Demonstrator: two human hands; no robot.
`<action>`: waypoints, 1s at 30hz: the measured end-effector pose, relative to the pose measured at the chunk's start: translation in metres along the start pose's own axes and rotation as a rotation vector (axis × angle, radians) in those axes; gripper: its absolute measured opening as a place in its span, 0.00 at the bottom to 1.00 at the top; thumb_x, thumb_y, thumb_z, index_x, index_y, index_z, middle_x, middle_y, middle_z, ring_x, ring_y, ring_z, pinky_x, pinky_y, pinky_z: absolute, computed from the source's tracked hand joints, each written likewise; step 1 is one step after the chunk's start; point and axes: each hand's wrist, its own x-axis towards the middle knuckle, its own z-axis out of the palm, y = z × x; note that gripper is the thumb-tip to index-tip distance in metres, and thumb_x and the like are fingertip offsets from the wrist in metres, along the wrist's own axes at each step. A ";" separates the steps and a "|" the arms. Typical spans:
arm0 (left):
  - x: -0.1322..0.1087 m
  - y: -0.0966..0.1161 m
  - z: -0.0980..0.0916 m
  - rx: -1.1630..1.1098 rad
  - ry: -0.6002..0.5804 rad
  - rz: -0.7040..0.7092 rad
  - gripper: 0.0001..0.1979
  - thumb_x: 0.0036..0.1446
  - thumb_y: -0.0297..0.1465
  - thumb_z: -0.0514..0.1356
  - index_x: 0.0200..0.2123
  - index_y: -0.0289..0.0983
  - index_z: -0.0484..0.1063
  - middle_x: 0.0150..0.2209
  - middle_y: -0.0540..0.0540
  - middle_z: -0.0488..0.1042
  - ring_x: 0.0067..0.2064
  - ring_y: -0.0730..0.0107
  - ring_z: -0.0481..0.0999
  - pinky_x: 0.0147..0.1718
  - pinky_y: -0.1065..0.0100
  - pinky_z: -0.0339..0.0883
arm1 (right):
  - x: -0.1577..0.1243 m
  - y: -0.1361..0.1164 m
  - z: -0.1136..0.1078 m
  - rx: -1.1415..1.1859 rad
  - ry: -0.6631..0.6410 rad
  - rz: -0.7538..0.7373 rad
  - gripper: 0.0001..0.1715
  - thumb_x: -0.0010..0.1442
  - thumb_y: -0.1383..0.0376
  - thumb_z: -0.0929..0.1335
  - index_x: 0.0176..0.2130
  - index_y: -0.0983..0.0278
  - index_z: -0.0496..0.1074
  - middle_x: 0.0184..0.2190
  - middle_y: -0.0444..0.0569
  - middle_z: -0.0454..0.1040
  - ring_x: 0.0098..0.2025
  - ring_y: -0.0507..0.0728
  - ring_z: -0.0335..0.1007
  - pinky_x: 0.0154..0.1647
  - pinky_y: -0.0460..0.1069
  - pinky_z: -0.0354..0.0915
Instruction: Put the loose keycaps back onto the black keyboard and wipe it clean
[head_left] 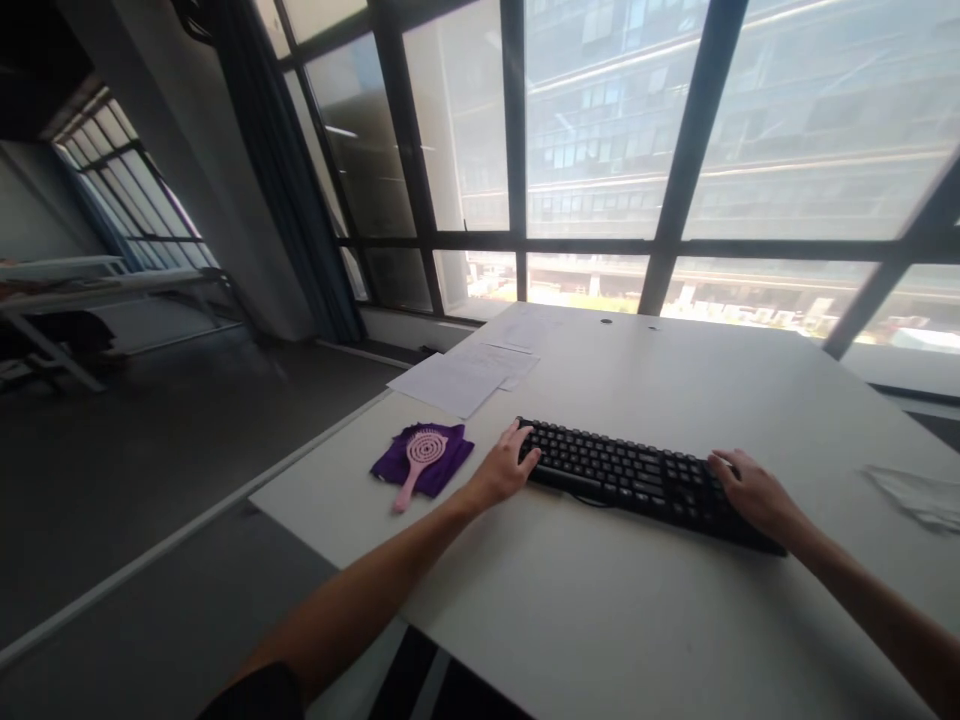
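A black keyboard lies at a slant on the white table, with a short piece of dark cable showing at its front edge. At its left end is my left hand, thumb and fingers closed around the corner. My right hand grips the right end, its thumb over the keys and part of its fingers hidden behind the edge. Left of my left hand, a pink hairbrush rests on a folded purple cloth.
White paper sheets lie behind the brush, near the left edge of the white table. A thin, pale, crumpled item is at the far right. Large windows stand behind the table. Another table is at the far left.
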 end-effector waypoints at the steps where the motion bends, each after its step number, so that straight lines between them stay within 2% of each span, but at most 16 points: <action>1: 0.001 -0.002 -0.007 -0.003 -0.006 0.014 0.29 0.68 0.40 0.54 0.66 0.29 0.65 0.69 0.30 0.62 0.71 0.52 0.60 0.69 0.54 0.55 | 0.002 0.001 -0.001 -0.024 0.015 -0.010 0.35 0.67 0.48 0.58 0.54 0.68 0.77 0.58 0.66 0.74 0.68 0.72 0.61 0.68 0.64 0.59; 3: 0.000 -0.012 -0.026 0.043 0.012 0.035 0.26 0.68 0.38 0.55 0.64 0.30 0.68 0.66 0.32 0.67 0.69 0.55 0.64 0.68 0.58 0.56 | 0.004 0.002 -0.002 -0.068 0.050 -0.042 0.37 0.66 0.48 0.57 0.55 0.71 0.76 0.60 0.69 0.72 0.69 0.73 0.59 0.68 0.66 0.58; 5: -0.004 -0.030 -0.050 0.163 0.084 0.006 0.23 0.66 0.36 0.57 0.61 0.32 0.71 0.64 0.33 0.70 0.67 0.54 0.66 0.68 0.57 0.57 | 0.003 -0.001 -0.003 -0.090 0.066 -0.088 0.39 0.67 0.47 0.57 0.57 0.72 0.74 0.62 0.70 0.69 0.70 0.74 0.58 0.68 0.67 0.57; 8: -0.017 -0.062 -0.082 0.354 0.193 -0.153 0.22 0.64 0.36 0.60 0.59 0.33 0.73 0.62 0.32 0.70 0.65 0.47 0.67 0.65 0.52 0.57 | 0.003 -0.015 -0.001 -0.081 0.074 -0.137 0.38 0.66 0.47 0.58 0.57 0.70 0.74 0.64 0.68 0.67 0.69 0.73 0.58 0.68 0.67 0.58; 11: -0.029 -0.084 -0.099 0.387 0.150 -0.286 0.25 0.60 0.41 0.63 0.57 0.35 0.73 0.57 0.33 0.74 0.60 0.44 0.70 0.60 0.52 0.61 | 0.002 -0.041 0.005 -0.041 0.085 -0.177 0.35 0.65 0.48 0.59 0.57 0.69 0.75 0.65 0.66 0.65 0.70 0.73 0.57 0.69 0.67 0.57; 13: -0.032 -0.089 -0.103 0.363 0.112 -0.308 0.24 0.58 0.41 0.64 0.55 0.36 0.75 0.54 0.34 0.76 0.56 0.46 0.72 0.58 0.55 0.62 | -0.001 -0.065 0.008 -0.004 0.084 -0.213 0.33 0.66 0.50 0.60 0.57 0.67 0.75 0.66 0.64 0.65 0.71 0.72 0.56 0.70 0.66 0.56; 17: -0.032 -0.088 -0.109 0.302 0.155 -0.228 0.19 0.56 0.37 0.63 0.49 0.35 0.79 0.49 0.36 0.78 0.51 0.50 0.76 0.57 0.57 0.64 | -0.012 -0.117 0.008 0.060 0.083 -0.301 0.30 0.67 0.52 0.60 0.57 0.65 0.74 0.68 0.61 0.63 0.72 0.69 0.53 0.72 0.64 0.54; 22: -0.024 -0.088 -0.125 0.176 0.293 -0.097 0.19 0.54 0.42 0.63 0.44 0.35 0.81 0.45 0.38 0.80 0.48 0.50 0.78 0.54 0.57 0.69 | -0.028 -0.169 0.004 0.168 0.067 -0.398 0.26 0.68 0.55 0.61 0.57 0.64 0.73 0.69 0.61 0.61 0.73 0.68 0.51 0.72 0.65 0.52; 25: -0.015 -0.085 -0.131 0.013 0.340 -0.104 0.22 0.52 0.45 0.65 0.43 0.35 0.81 0.45 0.38 0.81 0.47 0.51 0.80 0.52 0.57 0.72 | -0.037 -0.194 0.006 0.285 0.032 -0.422 0.23 0.68 0.56 0.62 0.55 0.62 0.74 0.68 0.58 0.62 0.73 0.67 0.52 0.73 0.65 0.52; 27: -0.006 -0.074 -0.130 -0.172 0.358 -0.132 0.26 0.51 0.49 0.67 0.46 0.34 0.80 0.47 0.38 0.81 0.48 0.50 0.80 0.47 0.58 0.74 | -0.046 -0.213 0.010 0.408 -0.015 -0.418 0.21 0.67 0.56 0.64 0.55 0.61 0.75 0.66 0.57 0.65 0.70 0.67 0.57 0.72 0.65 0.53; 30: 0.011 -0.042 -0.116 -0.535 0.327 -0.125 0.33 0.49 0.52 0.70 0.49 0.32 0.78 0.48 0.36 0.81 0.50 0.49 0.79 0.40 0.62 0.77 | -0.062 -0.245 0.022 0.685 -0.149 -0.367 0.23 0.67 0.54 0.66 0.57 0.59 0.72 0.61 0.56 0.71 0.65 0.65 0.65 0.66 0.63 0.62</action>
